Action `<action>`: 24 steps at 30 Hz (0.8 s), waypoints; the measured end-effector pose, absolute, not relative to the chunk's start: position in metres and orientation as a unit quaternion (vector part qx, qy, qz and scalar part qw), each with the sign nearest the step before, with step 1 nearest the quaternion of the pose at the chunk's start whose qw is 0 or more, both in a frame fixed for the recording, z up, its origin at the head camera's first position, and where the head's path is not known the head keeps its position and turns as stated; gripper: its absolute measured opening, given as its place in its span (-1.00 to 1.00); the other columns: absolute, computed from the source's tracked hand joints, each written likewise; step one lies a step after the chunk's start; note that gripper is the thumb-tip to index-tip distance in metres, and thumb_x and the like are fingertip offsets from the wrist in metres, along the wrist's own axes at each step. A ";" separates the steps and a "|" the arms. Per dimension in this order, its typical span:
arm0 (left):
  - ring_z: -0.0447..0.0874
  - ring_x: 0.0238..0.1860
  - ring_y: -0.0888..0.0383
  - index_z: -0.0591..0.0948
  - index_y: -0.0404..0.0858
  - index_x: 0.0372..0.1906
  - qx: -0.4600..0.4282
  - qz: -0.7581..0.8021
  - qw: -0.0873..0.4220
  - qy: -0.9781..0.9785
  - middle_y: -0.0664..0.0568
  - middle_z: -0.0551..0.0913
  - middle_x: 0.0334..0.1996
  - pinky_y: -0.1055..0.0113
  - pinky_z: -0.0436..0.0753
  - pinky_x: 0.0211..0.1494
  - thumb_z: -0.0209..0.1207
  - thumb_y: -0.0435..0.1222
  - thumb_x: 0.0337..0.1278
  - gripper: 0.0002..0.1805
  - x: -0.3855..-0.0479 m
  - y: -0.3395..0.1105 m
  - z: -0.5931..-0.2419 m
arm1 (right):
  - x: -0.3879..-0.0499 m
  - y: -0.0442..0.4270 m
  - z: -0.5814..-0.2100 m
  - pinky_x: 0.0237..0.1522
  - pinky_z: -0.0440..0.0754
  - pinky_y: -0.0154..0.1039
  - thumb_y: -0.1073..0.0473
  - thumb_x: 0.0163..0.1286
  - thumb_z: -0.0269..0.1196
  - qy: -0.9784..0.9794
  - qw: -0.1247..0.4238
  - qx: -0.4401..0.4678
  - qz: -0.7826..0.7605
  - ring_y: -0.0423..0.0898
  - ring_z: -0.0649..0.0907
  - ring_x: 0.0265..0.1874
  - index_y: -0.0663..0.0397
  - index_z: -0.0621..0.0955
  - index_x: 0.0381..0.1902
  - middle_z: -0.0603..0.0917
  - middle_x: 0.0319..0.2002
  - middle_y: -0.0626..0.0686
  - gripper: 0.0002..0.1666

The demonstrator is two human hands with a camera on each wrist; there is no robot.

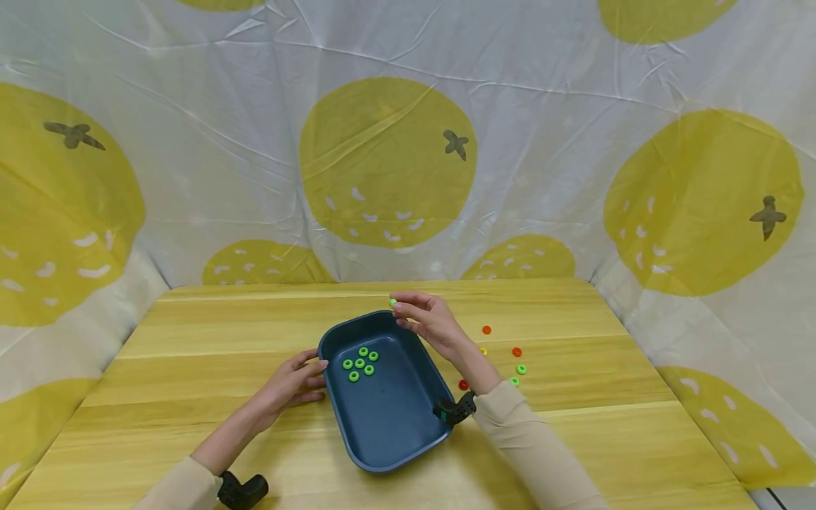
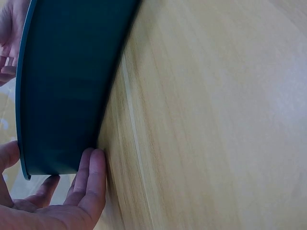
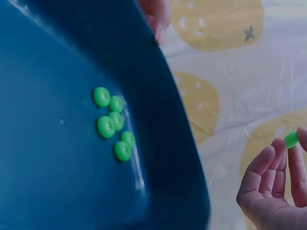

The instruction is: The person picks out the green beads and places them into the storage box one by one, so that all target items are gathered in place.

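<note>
The right hand (image 1: 435, 327) pinches a small, smooth green ring (image 1: 392, 302) between thumb and fingertips, above the far rim of a dark blue tub (image 1: 389, 418). The tub is a rounded rectangle with a thin lip and a smooth, slightly shiny floor. The left hand (image 1: 287, 386) grips its left side, thumb at the lip, fingers against the outer wall. Six plump, glossy green rings (image 1: 360, 363) lie clustered inside. Red, orange, yellow and green loose rings (image 1: 517, 352) lie right of the tub on the streaky wood-grain table (image 1: 637, 432), before a creased, fruit-printed cloth (image 1: 542, 163).
</note>
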State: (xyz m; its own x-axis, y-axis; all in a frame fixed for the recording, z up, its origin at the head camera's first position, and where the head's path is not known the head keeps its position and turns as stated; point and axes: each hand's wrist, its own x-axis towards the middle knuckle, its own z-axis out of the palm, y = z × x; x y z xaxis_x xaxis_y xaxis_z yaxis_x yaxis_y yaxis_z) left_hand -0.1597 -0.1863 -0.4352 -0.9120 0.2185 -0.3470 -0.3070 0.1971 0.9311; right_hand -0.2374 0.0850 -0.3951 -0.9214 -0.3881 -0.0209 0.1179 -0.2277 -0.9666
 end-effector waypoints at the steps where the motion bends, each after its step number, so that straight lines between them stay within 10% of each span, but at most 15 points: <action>1: 0.66 -0.01 0.04 0.08 -0.37 0.40 -0.030 0.633 0.208 0.745 -0.33 0.52 0.13 0.12 0.64 0.08 0.00 -0.03 0.33 -0.27 -0.160 -0.186 -0.435 | -0.238 0.083 -0.397 -0.08 0.62 -0.33 0.33 0.34 0.15 0.604 0.161 -0.112 -0.772 -0.12 0.62 -0.24 0.45 0.43 0.15 0.64 -0.28 -0.11 -0.55; 14: 0.67 -0.03 0.04 0.06 -0.39 0.40 -0.030 0.634 0.211 0.743 -0.32 0.55 0.10 0.12 0.64 0.07 -0.01 -0.05 0.34 -0.27 -0.160 -0.186 -0.436 | -0.243 0.066 -0.416 -0.07 0.68 -0.17 0.25 0.25 0.27 0.709 0.109 -0.172 -0.675 0.00 0.68 -0.18 0.35 0.58 0.02 0.69 -0.13 0.15 -0.60; 24: 0.64 0.02 -0.01 0.00 -0.40 0.41 -0.023 0.631 0.220 0.744 -0.37 0.48 0.16 0.07 0.62 0.09 -0.06 -0.06 0.37 -0.27 -0.160 -0.186 -0.436 | -0.235 0.047 -0.415 -0.36 0.56 -0.52 0.33 0.17 0.31 0.869 0.044 -0.323 -0.373 -0.14 0.64 -0.39 0.23 0.68 -0.20 0.71 -0.30 0.09 -0.80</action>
State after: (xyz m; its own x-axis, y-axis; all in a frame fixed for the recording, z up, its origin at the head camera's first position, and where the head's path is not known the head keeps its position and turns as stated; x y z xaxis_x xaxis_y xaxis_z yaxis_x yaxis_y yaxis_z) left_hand -0.1602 -0.1863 -0.4359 -0.9025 0.2435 -0.3553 -0.3106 0.2037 0.9285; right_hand -0.2353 0.0474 -0.4153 -0.7879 -0.5936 0.1641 -0.5278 0.5134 -0.6767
